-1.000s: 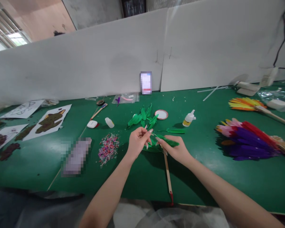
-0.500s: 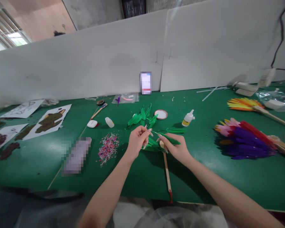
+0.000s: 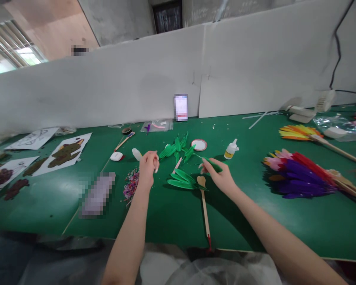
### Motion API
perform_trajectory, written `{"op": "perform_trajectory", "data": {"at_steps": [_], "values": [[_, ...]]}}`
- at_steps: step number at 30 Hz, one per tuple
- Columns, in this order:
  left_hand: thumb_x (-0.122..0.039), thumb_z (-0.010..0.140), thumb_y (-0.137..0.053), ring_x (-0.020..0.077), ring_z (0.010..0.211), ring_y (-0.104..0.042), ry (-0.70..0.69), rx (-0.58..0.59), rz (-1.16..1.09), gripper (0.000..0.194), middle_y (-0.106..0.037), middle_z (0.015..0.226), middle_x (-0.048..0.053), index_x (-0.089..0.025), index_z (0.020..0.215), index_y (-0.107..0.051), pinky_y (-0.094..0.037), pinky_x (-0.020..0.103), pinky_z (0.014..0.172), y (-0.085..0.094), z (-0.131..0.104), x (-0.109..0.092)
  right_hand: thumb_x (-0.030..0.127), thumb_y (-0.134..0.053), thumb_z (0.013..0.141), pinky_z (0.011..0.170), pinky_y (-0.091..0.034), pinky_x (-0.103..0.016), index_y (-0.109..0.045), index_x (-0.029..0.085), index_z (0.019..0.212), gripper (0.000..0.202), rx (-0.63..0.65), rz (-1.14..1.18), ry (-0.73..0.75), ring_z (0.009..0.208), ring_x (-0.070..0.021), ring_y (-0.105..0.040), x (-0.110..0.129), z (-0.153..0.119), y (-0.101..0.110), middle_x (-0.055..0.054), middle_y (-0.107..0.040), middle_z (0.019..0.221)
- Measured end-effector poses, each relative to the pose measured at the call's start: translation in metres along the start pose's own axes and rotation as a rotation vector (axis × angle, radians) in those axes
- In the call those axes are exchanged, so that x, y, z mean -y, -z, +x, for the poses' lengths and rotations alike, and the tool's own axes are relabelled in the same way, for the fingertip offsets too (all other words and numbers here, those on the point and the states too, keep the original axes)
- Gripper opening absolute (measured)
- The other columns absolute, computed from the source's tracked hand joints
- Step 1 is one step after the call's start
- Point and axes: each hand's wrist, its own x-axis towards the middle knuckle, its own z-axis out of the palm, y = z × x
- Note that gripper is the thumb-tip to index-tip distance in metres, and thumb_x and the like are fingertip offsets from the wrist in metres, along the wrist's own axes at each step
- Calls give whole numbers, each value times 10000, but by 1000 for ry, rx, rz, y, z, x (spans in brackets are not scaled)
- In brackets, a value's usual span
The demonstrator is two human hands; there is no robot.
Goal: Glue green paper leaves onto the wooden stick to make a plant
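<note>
My right hand (image 3: 218,172) pinches a green feather (image 3: 214,164) whose thin tip points left. My left hand (image 3: 149,164) is closed, beside a small white bottle (image 3: 136,154) and over the edge of a pile of colourful bits (image 3: 131,184); what its fingers hold, if anything, is hidden. Between my hands, several green feathers (image 3: 180,183) lie by the heart-shaped head of a wooden stick (image 3: 205,211) with a red cord at its near end. A pale pink strip (image 3: 177,165) rests just beyond these feathers. Farther back is a heap of green feathers (image 3: 178,147).
A round red-rimmed white lid (image 3: 199,145) and a glue bottle (image 3: 231,149) stand beyond my right hand. Purple, red and pink feather bunches (image 3: 302,174) lie to the right. At left are a blurred phone-like slab (image 3: 97,194) and picture sheets (image 3: 63,154). A lit phone (image 3: 181,107) leans against the wall.
My left hand has left the feather's tip and moved left toward the white bottle. My right hand still holds the green feather. The pale pink strip and the green feathers below are now uncovered.
</note>
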Motion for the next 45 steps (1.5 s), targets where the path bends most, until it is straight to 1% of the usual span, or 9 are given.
{"op": "perform_trajectory", "data": {"at_steps": [3,6,9,13,20,28,33,38,45], "values": [[-347,797,-461,90,389,-365,-149,-33,615,329,-339,391,-58,-186,514,-417,-269,220,463,23,-6,5,408,-435,884,735,-445,-268,-601,181,748,313,161,-74,23,783,-178,-608,-7,-2,-6,-40,-655,794],[-333,799,-463,118,455,-397,-126,3,1019,308,-373,433,-41,-192,528,-420,-263,234,492,48,-21,15,423,-377,902,651,-438,-257,-585,190,778,336,256,-102,-6,697,-164,-582,-10,-6,-12,-21,-618,699],[-271,763,-506,159,579,-483,-106,13,1173,80,-455,524,-29,-204,734,-538,-326,243,547,66,-34,26,429,-350,910,528,-384,-241,-545,201,764,334,273,-135,-26,542,-131,-488,-10,-11,-17,19,-519,581],[-315,784,-523,232,853,-534,-281,-27,1217,364,-576,836,57,-190,1125,-512,-395,366,798,70,-46,35,391,-349,921,567,-361,-245,-460,205,677,326,228,-222,35,546,-120,-458,-11,-14,-22,25,-488,594],[-342,880,-408,292,1167,-414,-447,53,1279,394,-482,1214,151,-175,1228,-484,-364,453,927,39,-77,45,435,-361,909,466,-309,-230,-457,213,680,333,67,-221,-61,446,-105,-369,-22,-16,-14,49,-409,511],[-326,931,-285,248,1356,-205,-594,425,1321,453,-294,1452,106,-186,1358,-346,-245,478,1065,-2,-109,51,494,-429,867,419,-348,-220,-508,204,690,349,-106,-140,-180,414,-108,-430,-36,-29,24,42,-447,488],[-331,937,-237,225,1365,-186,-692,594,1306,453,-304,1449,105,-146,1306,-424,-190,463,1105,-42,-111,57,504,-446,855,440,-401,-233,-537,203,696,352,-206,-92,-164,417,-121,-471,-37,-30,35,33,-482,481],[-326,927,-233,220,1376,-134,-718,535,1328,487,-223,1481,95,-138,1362,-350,-134,459,1125,-68,-93,64,513,-463,840,431,-407,-236,-554,200,690,359,-225,-78,-166,428,-128,-491,-36,-27,37,20,-505,491],[-285,879,-267,229,1383,-66,-578,409,1413,561,-137,1492,119,-49,1388,-280,-112,457,1128,-78,-59,75,501,-477,835,442,-425,-238,-573,196,700,347,-229,-60,-172,427,-122,-481,-36,-28,37,21,-507,500]]}}
